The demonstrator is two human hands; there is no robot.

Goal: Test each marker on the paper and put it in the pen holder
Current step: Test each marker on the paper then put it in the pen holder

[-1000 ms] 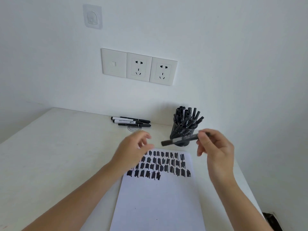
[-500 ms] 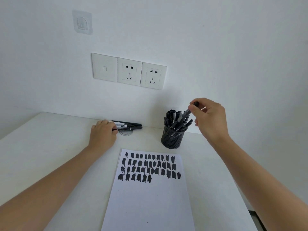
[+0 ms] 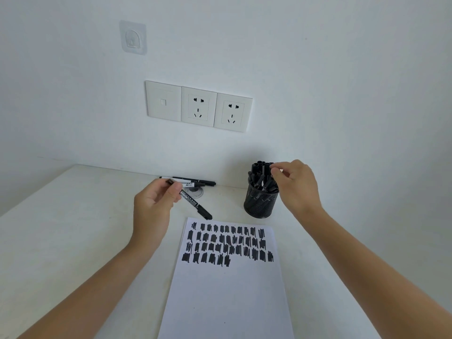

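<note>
**Head view.** The left grip is clamped on 1 marker. The barrel is pinched between thumb and curled fingers near its rear end. Its black end is pointed down and away from this grip, toward the right grip, and is held just short of the far edge of the paper. Whether that end touches the table cannot be told.

The right grip is held over the mesh pen holder, which is stood directly beneath its fingertips. Its thumb and fingers are curled together at the caps of the stored markers. Whether 1 of them is pinched cannot be told.

The paper is laid between the 2 forearms, nearer the viewer than both grips. 4 rows of black test strokes are carried on its far part. A few loose markers are laid side by side just beyond the left grip, over a small round disc. 3 wall plates and a clear adhesive hook are mounted above.
</note>
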